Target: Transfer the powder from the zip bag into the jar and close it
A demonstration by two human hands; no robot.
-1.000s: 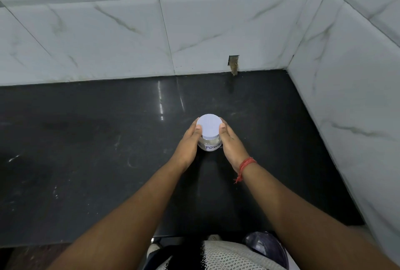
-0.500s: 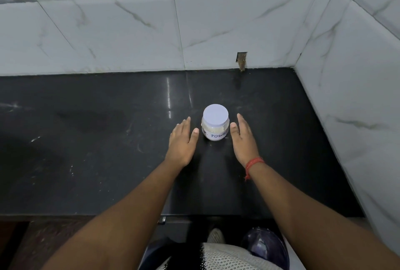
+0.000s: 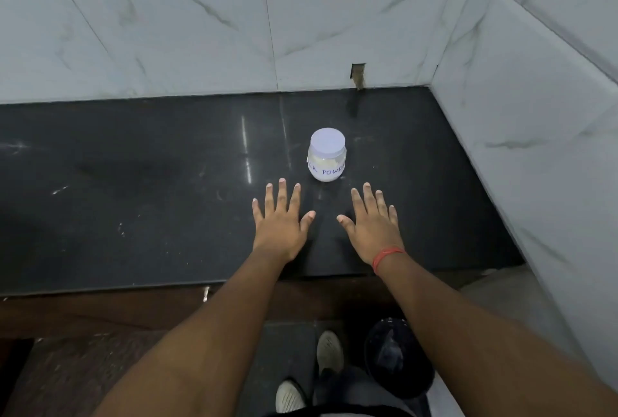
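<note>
Small clear plastic jar with white lid (image 3: 327,156) upright on black counter (image 3: 150,189), just beyond both hands, between them. Left hand (image 3: 281,221), right hand (image 3: 371,224) flat, fingers spread, empty; neither clearly nearer.

Your view of the jar (image 3: 327,162) label is partial: only "LK POWDE" is legible, the rest wraps around the curved wall out of sight. The lid (image 3: 327,141) hides the jar mouth and the thread, so you cannot confirm the seating. The bottom frame edge cuts off your forearms and one shoe (image 3: 290,396). Contents of the dark bucket (image 3: 398,358) are indistinct.
</note>
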